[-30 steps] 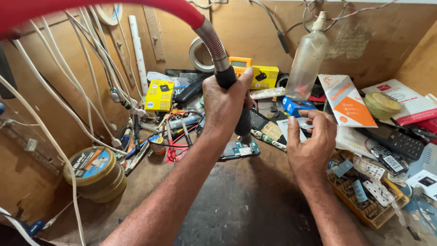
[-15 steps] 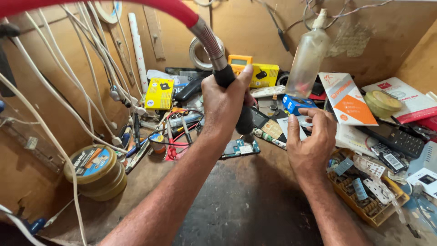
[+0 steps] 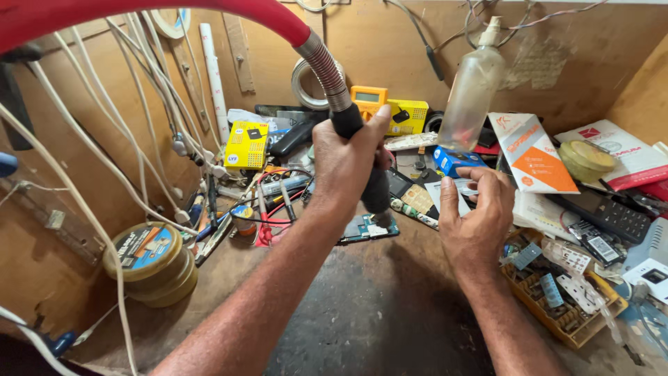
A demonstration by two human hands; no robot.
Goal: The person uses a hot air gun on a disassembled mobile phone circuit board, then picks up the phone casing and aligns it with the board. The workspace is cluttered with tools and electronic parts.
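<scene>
Your left hand (image 3: 348, 163) is wrapped in a fist around the black handle (image 3: 362, 160) of a hot-air tool, thumb up along its top, where the ribbed metal hose (image 3: 323, 66) joins it and runs up into a red hose (image 3: 174, 10) arching across the top of the view. The handle points down toward a small green circuit board (image 3: 365, 226) lying flat on the worn bench (image 3: 362, 313), its tip just above the board. Your right hand (image 3: 476, 216) is beside it, fingers curled, pinching a thin pale card (image 3: 449, 195) between thumb and forefinger. Behind your hands sit a yellow multimeter (image 3: 369, 101), a clear spray bottle (image 3: 473, 90) and a blue box (image 3: 456, 160). To your left a stack of round solder tins (image 3: 149, 261) rests near hanging white cables (image 3: 139, 139); to your right a tray of small parts (image 3: 557, 299) lies at the bench edge.
</scene>
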